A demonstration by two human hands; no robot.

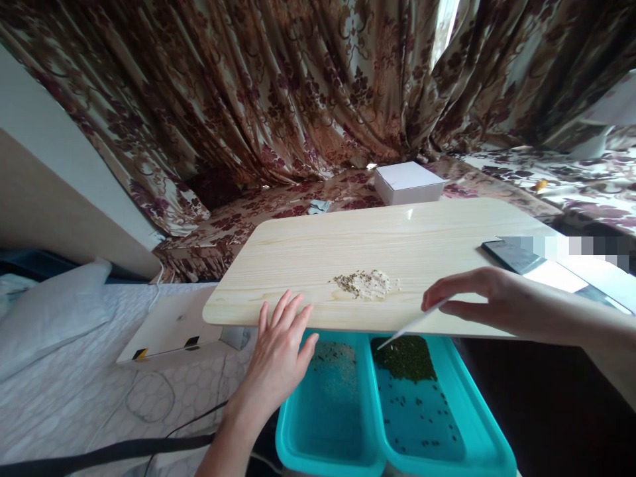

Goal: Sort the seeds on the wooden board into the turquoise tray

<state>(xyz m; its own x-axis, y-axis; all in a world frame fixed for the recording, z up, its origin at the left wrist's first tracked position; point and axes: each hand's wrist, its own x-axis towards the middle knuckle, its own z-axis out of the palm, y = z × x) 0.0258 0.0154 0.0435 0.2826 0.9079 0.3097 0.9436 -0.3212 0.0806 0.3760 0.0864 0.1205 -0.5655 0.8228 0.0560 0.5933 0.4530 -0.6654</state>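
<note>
My left hand [283, 344] is open, fingers spread near the front edge of the wooden tabletop [308, 245]. My right hand [467, 295] pinches a thin white card [412, 323], seen nearly edge-on, its lower end over the right turquoise bin [477, 411]. That bin holds a heap of small green beans [407, 358], with several more scattered across its floor. In the left turquoise bin [328, 424] lie pale grains [338, 361] with a few dark bits. Between my hands, a pile of white grains [372, 283] mixed with green beans [348, 285] rests on the tabletop.
A dark tablet or phone [511, 255] lies at the table's right side, partly behind my right arm. Behind the table sits a white box [410, 182]. A white carton [169, 324] and a cable [149, 397] are on the bed at left. Patterned curtains [298, 86] hang behind.
</note>
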